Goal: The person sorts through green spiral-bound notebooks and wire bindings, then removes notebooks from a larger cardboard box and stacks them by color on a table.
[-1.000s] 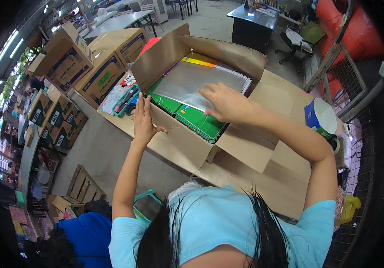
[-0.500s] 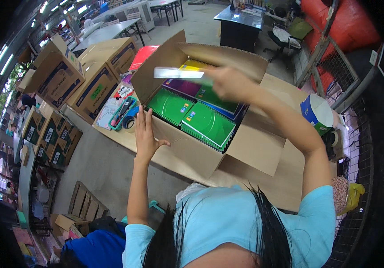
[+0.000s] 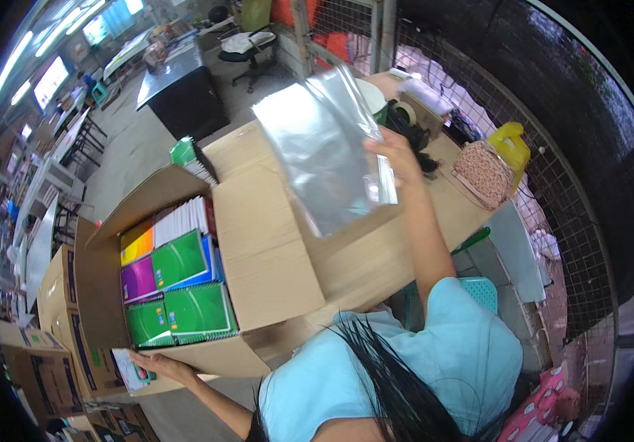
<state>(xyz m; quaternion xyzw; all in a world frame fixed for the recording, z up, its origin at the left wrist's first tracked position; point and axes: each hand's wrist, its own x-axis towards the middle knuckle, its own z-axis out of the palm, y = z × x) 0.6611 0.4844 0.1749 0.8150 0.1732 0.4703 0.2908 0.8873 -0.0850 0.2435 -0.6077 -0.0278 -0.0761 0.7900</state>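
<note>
My right hand (image 3: 396, 156) is closed on clear plastic sheets or sleeves (image 3: 321, 158), pinched at their right edge and held above the table. The plastic is glossy and see-through. At the lower left, my left hand (image 3: 161, 366) rests against the near outer wall of an open cardboard box (image 3: 206, 356), fingers stretched out. Inside the box, spiral notebooks stand or lie in rows: green notebooks (image 3: 199, 309) nearest, then a purple notebook (image 3: 138, 280) and a yellow-orange notebook (image 3: 137, 241) farther back. One box flap (image 3: 265, 250) lies folded out to the right.
The wooden table (image 3: 365, 272) carries the box. Tape rolls (image 3: 404, 112), a patterned pouch (image 3: 483, 168) and a yellow bag (image 3: 509, 147) lie at its right, beside a wire mesh fence (image 3: 575, 243). A green notebook stack (image 3: 190, 158) stands behind the box. Closed cartons (image 3: 59, 295) are at far left.
My view has turned right. My right hand has swung from above the box to the right side, where the plastic now shows broadside. My left hand stays by the box's near wall.
</note>
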